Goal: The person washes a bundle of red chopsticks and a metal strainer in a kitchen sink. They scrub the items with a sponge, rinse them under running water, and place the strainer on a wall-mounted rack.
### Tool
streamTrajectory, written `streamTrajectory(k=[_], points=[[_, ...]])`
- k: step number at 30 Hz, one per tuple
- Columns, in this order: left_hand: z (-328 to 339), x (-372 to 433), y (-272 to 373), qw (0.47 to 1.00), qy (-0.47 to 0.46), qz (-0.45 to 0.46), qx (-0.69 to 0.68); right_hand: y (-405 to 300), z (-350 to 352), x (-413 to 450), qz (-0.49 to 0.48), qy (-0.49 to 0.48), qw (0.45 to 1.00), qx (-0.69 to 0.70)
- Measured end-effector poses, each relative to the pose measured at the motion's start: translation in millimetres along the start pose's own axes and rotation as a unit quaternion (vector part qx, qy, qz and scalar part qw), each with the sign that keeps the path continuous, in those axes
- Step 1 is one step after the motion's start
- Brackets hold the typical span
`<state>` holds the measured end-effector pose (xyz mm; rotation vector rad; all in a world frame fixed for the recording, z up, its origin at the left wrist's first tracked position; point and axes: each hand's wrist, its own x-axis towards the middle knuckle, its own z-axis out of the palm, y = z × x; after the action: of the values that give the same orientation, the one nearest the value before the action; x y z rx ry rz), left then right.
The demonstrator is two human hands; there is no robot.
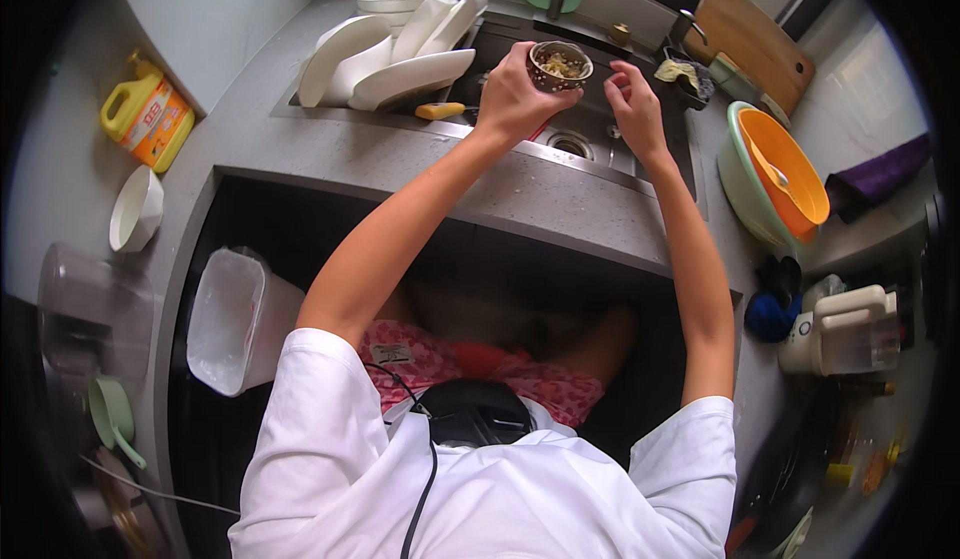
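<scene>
My left hand (516,97) grips a small round metal strainer cup (560,66) from its left side and holds it above the sink. Wet food scraps (562,63) lie in the cup, and its wall shows small holes. To the right of the cup, my right hand (634,101) hangs over the sink with bent fingers and nothing visible in it. Below the hands is the round sink drain (570,144). A yellow-handled tool (440,111) lies by the sink's front edge, left of my left hand.
White dishes (412,71) lean together at the sink's left. On the right stand nested green and orange basins (757,176), a wooden cutting board (750,33) and a blender-like appliance (840,330). A lined bin (225,326) is below the counter; a yellow detergent jug (150,116) stands far left.
</scene>
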<state>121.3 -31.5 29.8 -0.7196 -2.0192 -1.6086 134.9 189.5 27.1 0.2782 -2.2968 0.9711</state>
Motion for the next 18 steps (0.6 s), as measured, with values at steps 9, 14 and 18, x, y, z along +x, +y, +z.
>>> streamTrajectory(k=[9,14,18], points=[[-122.5,-54.0,17.6,0.994,0.048,0.013,-0.097,25.8,25.4,-27.8,0.02,-0.136,0.99,-0.04],[-235.0,-116.3,23.5,0.986,0.147,-0.079,-0.01,52.2,17.5,-28.0,0.042,-0.209,0.977,-0.012],[-327.8,-193.9,20.2,0.938,0.262,-0.163,0.155,62.7,30.0,-24.7,0.039,-0.261,0.965,-0.014]])
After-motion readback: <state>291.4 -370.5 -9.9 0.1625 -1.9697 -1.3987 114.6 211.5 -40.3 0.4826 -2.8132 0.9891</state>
